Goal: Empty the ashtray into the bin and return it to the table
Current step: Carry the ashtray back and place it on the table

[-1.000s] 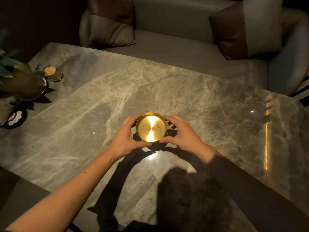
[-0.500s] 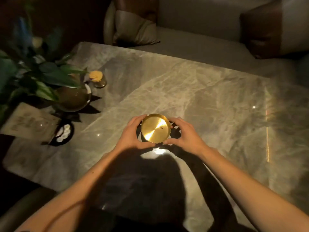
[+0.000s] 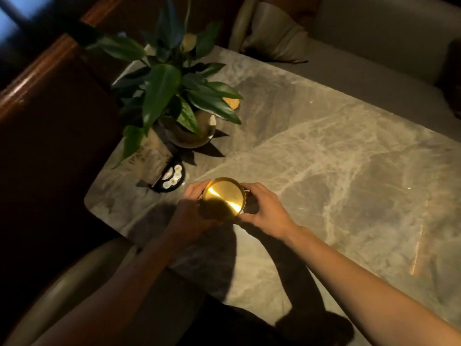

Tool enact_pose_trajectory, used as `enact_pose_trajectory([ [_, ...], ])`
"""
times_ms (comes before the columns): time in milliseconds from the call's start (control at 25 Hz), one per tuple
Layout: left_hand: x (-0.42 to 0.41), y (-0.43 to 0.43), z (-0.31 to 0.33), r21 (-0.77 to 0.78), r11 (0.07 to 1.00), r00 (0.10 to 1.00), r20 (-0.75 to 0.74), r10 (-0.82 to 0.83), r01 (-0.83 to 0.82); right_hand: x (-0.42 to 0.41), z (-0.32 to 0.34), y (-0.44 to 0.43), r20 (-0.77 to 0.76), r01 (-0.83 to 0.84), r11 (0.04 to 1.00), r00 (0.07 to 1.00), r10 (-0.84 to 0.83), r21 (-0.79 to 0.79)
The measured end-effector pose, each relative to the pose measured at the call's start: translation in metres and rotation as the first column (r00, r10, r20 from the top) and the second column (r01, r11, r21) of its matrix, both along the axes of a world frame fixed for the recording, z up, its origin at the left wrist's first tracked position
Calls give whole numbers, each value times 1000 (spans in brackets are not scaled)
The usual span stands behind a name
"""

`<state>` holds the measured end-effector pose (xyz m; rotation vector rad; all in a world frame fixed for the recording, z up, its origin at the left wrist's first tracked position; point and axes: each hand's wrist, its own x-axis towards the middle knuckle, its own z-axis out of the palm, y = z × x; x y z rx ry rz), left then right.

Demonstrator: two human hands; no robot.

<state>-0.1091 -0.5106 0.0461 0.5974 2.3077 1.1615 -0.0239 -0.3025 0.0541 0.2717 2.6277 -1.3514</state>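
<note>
Shiny brass-like metal ashtray (image 3: 223,199) over glossy veined marble table (image 3: 336,151)

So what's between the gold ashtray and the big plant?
In the head view, a small black dish of white pieces sits between the ashtray and the plant.

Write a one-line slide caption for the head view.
Both hands, left and right, hold a brass ashtray above a marble table.

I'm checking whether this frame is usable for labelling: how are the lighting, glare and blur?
Head view: dim room, one hard light from above; bright glare streak across the brass ashtray; left hand shadowed, right hand lit; dark arm shadows on the marble table; motion blur at the upper-left corner; plant fairly sharp.
</note>
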Motion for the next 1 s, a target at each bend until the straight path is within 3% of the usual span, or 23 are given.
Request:
enact_pose_trajectory([
  [280,-2,-63,-15,-29,990,986,88,139,-137,-28,-10,-55,44,-112,994,993,111,11],
  [640,-14,-142,-33,44,966,952,185,242,-254,-51,-29,-135,47,-164,986,986,163,24],
  [1000,-29,-186,-45,62,943,932,190,310,-326,-75,-40,-185,52,-184,981,982,180,67],
])
